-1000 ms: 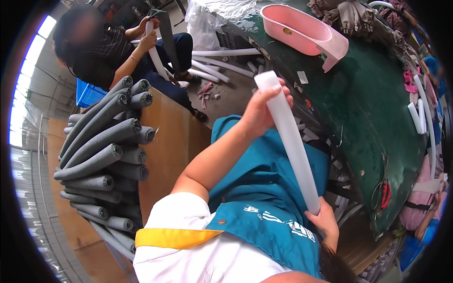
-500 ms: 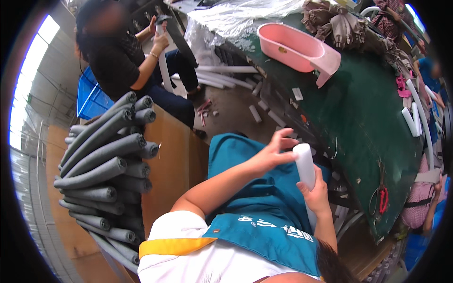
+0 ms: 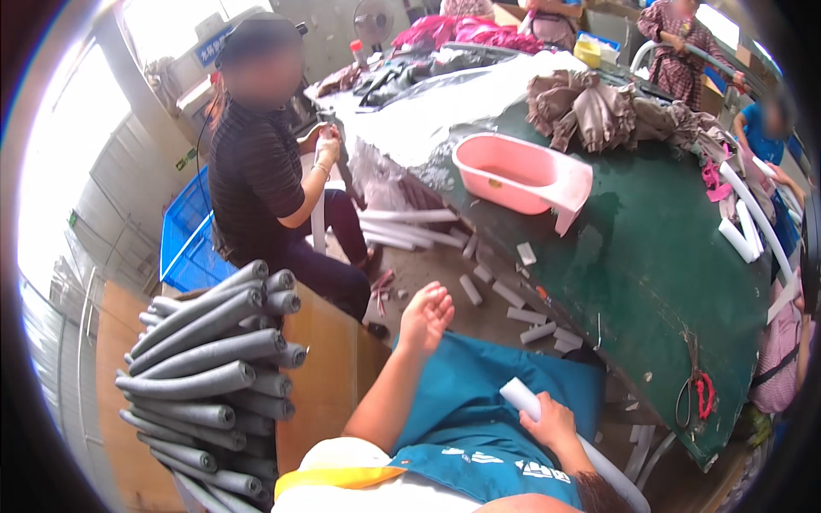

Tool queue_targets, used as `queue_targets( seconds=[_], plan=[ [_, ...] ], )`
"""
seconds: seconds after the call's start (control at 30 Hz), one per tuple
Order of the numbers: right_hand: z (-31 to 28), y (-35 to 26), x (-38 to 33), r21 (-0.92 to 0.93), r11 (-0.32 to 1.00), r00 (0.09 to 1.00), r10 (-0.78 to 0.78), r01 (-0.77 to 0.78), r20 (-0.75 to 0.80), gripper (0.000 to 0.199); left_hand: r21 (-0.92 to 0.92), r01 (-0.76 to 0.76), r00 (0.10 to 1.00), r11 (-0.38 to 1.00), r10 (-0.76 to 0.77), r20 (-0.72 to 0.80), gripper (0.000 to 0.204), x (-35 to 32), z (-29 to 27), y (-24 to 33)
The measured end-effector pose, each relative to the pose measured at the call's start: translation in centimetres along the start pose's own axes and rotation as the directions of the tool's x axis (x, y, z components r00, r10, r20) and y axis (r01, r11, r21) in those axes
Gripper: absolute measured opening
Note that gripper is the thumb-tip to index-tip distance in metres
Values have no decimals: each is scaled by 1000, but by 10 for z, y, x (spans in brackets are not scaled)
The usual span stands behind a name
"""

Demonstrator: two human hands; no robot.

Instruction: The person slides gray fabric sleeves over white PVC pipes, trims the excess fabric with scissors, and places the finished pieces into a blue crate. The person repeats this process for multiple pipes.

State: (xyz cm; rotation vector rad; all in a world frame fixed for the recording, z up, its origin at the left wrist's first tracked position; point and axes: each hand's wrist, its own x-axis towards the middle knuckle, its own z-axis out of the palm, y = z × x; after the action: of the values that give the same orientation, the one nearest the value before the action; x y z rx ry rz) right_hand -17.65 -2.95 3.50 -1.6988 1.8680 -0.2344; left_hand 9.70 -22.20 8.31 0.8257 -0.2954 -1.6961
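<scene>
My right hand [image 3: 552, 423] is wrapped round a white foam tube [image 3: 520, 396] near its upper end. The tube slants across my teal apron [image 3: 479, 368], passing under my hand and on to the lower right, partly behind my forearm. Raised over the left side of my lap, my left hand [image 3: 428, 318] shows its palm with the fingers loosely curled, and I see nothing in it. To my left lies a stack of grey fabric-covered tubes [image 3: 205, 363], their ends pointing toward me.
A green table [image 3: 633, 282] on the right bears a pink plastic tub [image 3: 517, 184], red-handled scissors [image 3: 703, 393] and heaped brown fabric [image 3: 590, 111]. White foam offcuts [image 3: 470, 289] litter the floor. A co-worker [image 3: 256, 162] sits at the far left beside a blue crate [image 3: 184, 248].
My left hand has come away from the tube's end and moved left. My right hand has lowered the tube, which now tilts more. The view has risen, showing more of the room.
</scene>
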Motion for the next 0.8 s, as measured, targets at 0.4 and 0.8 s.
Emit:
queue_targets(
  seconds=[0.4,0.8],
  plan=[
    [3,-1,0,-33,993,974,-118,114,-193,47,7,-86,996,996,86,-3,28,-9,7,4],
    [5,5,9,-17,996,973,-84,83,-214,47,9,-85,995,996,84,54,16,-8,4,1]
  ],
)
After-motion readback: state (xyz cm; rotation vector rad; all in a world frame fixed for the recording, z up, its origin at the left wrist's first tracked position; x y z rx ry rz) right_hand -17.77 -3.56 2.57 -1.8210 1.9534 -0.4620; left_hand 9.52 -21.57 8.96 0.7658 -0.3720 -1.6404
